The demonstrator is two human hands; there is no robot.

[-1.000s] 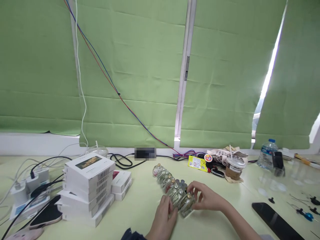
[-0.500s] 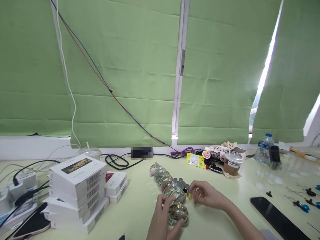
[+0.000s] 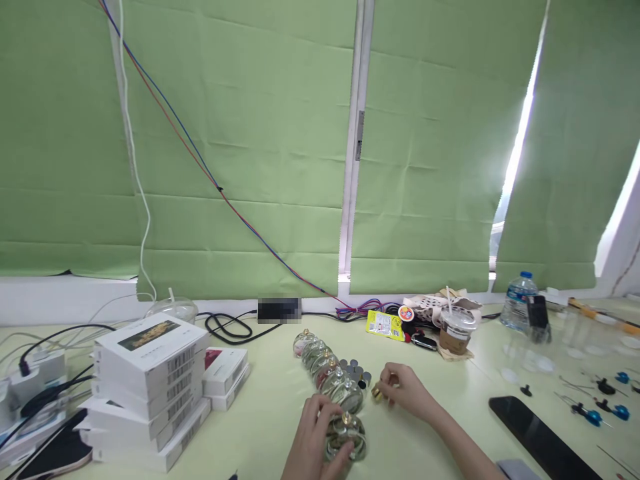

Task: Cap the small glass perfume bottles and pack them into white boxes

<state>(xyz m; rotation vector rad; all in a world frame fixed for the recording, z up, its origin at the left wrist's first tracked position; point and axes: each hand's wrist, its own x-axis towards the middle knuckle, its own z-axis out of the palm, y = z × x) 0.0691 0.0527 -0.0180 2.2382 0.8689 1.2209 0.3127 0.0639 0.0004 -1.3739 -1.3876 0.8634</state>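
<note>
My left hand (image 3: 311, 440) is closed around the nearest small clear glass ball-like piece (image 3: 346, 441), which has a gold knob on top. Its thumb and fingers press the sides, and the dark contents are too small to make out. Beyond it, a row of similar glass pieces (image 3: 327, 370) runs away across the table. To their right, my right hand (image 3: 407, 392) pinches a small gold piece (image 3: 377, 394) just above or on the tabletop; I cannot tell which. Several small grey round discs (image 3: 354, 369) lie between the row and that hand.
Stacked white boxes (image 3: 150, 393) stand at left beside cables and chargers. Behind are a yellow packet (image 3: 385, 325), an iced-drink cup (image 3: 457, 328) and a water bottle (image 3: 519, 300). A long black object (image 3: 537, 430) and small blue-and-black parts (image 3: 587, 413) lie at right.
My right hand has drawn slightly toward me, away from the discs, and now shows the gold piece between its fingertips. My left hand stays on the nearest glass piece. The view has shifted slightly.
</note>
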